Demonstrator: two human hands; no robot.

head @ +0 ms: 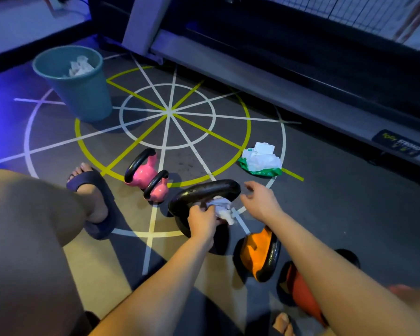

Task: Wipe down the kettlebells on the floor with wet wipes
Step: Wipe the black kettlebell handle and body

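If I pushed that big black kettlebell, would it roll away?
Probably not. The black kettlebell looks like solid metal and is the biggest here, so likely heavy and hard to budge. Its thick handle looks shiny, maybe slippery after wiping.

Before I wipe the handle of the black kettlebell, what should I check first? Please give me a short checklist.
1. The left hand grips the wipe: ok.
2. The wipe touches the black kettlebell: ok.
3. The right hand steadies the handle: not ok, it hovers open beside it.
4. The wipe pack is open, wipes showing: ok.
5. The bin stands upright for used wipes: ok.
6. The wipe is wet enough: cannot tell.
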